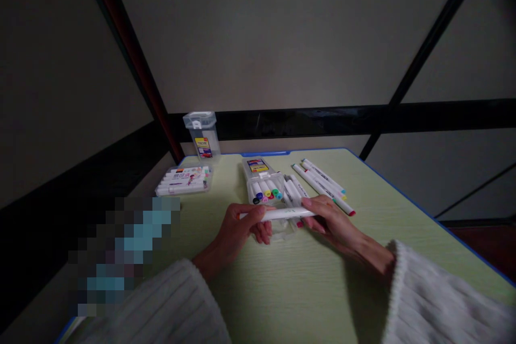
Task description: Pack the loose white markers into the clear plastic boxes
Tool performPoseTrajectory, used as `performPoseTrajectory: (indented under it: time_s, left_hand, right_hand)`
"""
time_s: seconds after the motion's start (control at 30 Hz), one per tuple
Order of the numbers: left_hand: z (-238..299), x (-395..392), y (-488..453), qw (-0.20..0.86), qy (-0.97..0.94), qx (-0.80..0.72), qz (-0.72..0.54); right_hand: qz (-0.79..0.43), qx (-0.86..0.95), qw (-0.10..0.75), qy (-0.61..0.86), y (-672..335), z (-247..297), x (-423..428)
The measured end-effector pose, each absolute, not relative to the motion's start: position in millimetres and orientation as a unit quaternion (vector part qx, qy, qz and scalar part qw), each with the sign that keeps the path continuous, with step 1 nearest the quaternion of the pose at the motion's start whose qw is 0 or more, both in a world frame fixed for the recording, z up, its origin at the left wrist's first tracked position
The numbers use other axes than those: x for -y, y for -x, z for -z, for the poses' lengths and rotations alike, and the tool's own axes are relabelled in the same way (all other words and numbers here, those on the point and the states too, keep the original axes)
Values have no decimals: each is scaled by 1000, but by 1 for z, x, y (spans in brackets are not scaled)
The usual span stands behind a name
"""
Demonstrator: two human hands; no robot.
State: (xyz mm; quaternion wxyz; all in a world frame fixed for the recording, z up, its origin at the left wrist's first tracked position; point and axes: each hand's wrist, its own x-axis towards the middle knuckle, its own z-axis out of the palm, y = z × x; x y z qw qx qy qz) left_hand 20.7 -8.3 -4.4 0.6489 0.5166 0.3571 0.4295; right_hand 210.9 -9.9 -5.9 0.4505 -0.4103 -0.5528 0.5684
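A white marker [284, 214] with an orange end lies level between my two hands, above the table. My left hand [244, 221] is closed on its left end, thumb on top. On the right end, my right hand [328, 220] pinches it too. Just beyond sits a clear plastic marker case [264, 172] on its side, its open end toward me, showing several coloured marker tips. The clear lid [280, 234] is partly hidden below my hands. A few white markers [295, 189] lie against the case's right side, partly covered by the hands.
Several loose markers [324, 180] are spread at the right on the pale green table [290, 290]. An upright clear case [205, 140] stands at the back left, with a flat marker box [185, 180] in front. A pixelated patch hides the left edge.
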Motion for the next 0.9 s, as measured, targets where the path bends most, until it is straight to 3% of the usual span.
performPoseTrajectory:
  time_s: [0.3,0.67,0.9]
  left_hand:
    - [7,3,-20,659,-496,-363,-433]
    - [5,3,-22,664,-467,-394,-431]
    - [7,2,-23,655,-470,-391,-444]
  right_hand:
    - [-479,655,391,434,-218,-3,11]
    - [-382,680,476,406,-213,4,10]
    - [-433,617,477,452,-215,21,4]
